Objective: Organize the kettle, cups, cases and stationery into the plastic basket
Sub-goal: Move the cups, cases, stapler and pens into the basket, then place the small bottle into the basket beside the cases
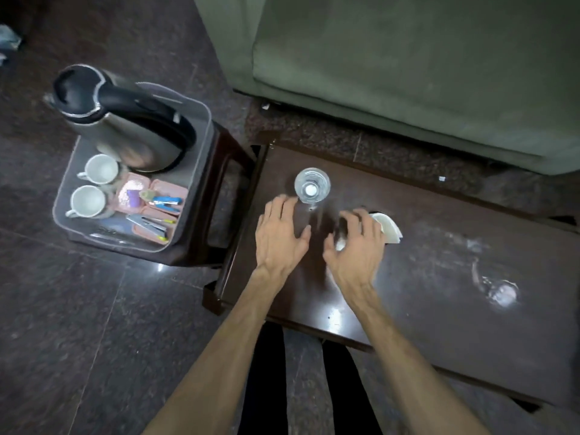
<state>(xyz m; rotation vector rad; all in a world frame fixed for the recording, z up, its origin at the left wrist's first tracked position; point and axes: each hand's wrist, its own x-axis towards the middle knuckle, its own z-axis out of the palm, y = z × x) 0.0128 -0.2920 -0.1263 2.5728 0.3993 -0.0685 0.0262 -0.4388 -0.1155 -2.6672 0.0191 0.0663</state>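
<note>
Dark table (439,309) holds a glass (312,185); left hand (279,233) hovers spread and empty, right hand (356,246) curls loosely over white paper (390,229). No writing is legible.

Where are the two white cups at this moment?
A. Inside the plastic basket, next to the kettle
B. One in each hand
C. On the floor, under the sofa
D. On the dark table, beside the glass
A: both white cups sit upright inside the plastic basket, just in front of the kettle.
</note>
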